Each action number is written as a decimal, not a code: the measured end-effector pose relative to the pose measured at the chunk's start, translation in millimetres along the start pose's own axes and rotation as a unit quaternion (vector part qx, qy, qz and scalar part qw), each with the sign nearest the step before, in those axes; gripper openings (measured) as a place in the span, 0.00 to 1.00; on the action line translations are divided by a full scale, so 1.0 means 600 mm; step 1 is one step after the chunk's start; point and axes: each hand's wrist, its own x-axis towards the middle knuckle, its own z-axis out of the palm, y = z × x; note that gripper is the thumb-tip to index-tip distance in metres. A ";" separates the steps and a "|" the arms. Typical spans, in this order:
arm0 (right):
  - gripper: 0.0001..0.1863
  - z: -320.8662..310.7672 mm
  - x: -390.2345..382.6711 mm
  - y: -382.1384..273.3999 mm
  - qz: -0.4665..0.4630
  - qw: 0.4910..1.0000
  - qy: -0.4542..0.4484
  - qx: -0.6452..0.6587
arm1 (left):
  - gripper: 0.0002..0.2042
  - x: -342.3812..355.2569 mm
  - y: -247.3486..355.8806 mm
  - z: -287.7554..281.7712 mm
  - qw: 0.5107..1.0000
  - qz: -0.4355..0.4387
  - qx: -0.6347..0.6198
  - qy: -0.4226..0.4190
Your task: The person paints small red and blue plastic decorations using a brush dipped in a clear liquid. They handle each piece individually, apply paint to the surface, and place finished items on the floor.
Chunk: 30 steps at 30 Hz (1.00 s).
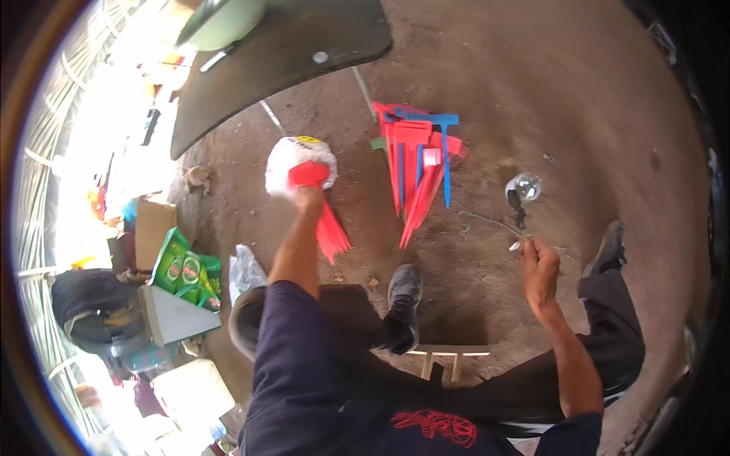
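My left hand (307,199) is closed at the neck of a red T-shaped plastic stake (309,173), over a white plastic bag (280,169); its fingers are partly blurred. Long red stake shafts (331,237) extend below that hand. On the right, my right hand (538,267) is closed in a pinch on a thin pale string (490,220), whose ends trail to either side. A small white piece (514,246) shows at its fingertips. Just beyond lie a dark narrow object (516,207), unclear in kind, and a clear rounded container (528,186).
Between my hands, a pile of red and blue T-shaped stakes (414,156) lies on the dirt floor. A dark table (296,57) stands at the far left. A black fan (103,311), a cardboard box (156,232) and a green bag (179,262) line the left side.
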 end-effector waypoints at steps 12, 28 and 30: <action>0.11 -0.012 0.007 -0.016 0.069 0.995 -0.049 0.053 | 0.15 -0.164 0.296 0.019 0.957 0.163 -0.148 -0.189; 0.11 -0.059 -0.015 -0.026 0.055 0.995 -0.029 0.075 | 0.12 -0.219 0.377 0.079 0.965 0.168 -0.099 -0.177; 0.11 -0.070 -0.017 -0.041 0.057 0.994 -0.032 0.091 | 0.13 -0.214 0.383 0.064 0.962 0.204 -0.115 -0.143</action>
